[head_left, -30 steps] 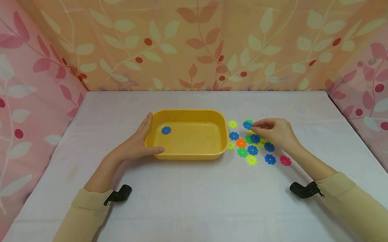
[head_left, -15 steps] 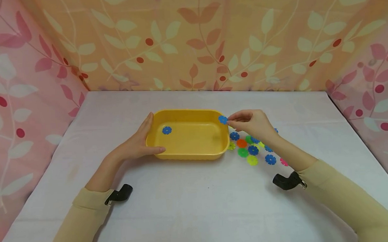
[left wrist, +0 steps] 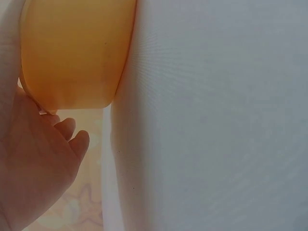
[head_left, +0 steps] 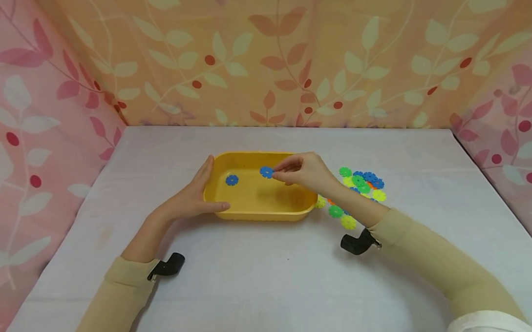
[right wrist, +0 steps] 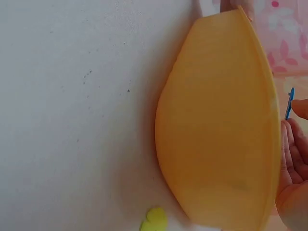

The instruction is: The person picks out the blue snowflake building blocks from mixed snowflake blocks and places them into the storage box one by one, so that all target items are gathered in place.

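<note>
A yellow plastic basin (head_left: 263, 217) stands on the white cloth, a blue snowflake disc (head_left: 232, 180) lying inside at its left. My left hand (head_left: 188, 200) holds the basin's left end, thumb over the front rim and fingers along the side; the left wrist view shows the fingers (left wrist: 79, 142) at the rim. Between thumb and fingertips my right hand (head_left: 308, 173) pinches a second blue snowflake disc (head_left: 266, 172), over the basin's middle. Edge-on, that disc (right wrist: 290, 103) shows above the basin's rim in the right wrist view.
Right of the basin lie several loose snowflake discs, among them a green one (head_left: 358, 181), a yellow one (head_left: 348, 222) and a blue one (head_left: 369, 177). The right forearm covers part of them. Floral curtains (head_left: 289, 62) stand behind and beside the table.
My right hand has carried the blue snowflake disc from the pile leftwards, past the basin's right rim, to above its inside. The left hand keeps its hold.
</note>
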A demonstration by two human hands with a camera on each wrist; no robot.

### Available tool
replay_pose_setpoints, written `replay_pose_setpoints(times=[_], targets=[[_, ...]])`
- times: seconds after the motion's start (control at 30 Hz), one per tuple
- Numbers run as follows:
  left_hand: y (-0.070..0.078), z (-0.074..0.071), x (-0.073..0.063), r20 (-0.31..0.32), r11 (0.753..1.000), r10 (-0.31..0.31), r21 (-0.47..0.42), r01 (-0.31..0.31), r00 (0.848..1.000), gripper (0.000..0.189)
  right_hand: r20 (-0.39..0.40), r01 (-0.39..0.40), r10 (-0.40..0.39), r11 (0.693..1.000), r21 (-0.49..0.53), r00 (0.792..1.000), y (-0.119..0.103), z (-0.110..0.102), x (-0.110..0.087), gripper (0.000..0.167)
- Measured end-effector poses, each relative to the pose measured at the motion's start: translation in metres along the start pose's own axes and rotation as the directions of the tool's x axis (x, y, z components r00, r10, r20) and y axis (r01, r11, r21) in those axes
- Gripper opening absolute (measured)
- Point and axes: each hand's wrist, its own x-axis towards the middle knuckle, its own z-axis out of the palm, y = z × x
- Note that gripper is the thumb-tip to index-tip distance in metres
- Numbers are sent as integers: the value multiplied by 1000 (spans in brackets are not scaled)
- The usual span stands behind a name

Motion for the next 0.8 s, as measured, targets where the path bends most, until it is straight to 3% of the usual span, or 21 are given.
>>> replay_pose_setpoints(times=[0.1,0.2,0.43,0.73,0.8], targets=[[-1,1,0,-2,1000,4,-3,-4,1000,124,18,14,-13,999,-29,1000,3,10,10,24],[-1,1,0,-6,1000,14,-5,-15,1000,125,22,42,-39,990,-134,999,4,18,18,22],[1,0,-1,-4,1000,7,4,-7,1000,125,98,116,-85,920,-374,992,4,33,35,18],[0,0,-1,-2,1000,0,2,0,1000,124,209,134,-31,857,-497,977,3,46,53,15],[0,-1,-1,-2,1000,5,1,-5,1000,124,220,138,-29,856,-498,975,4,48,55,15]])
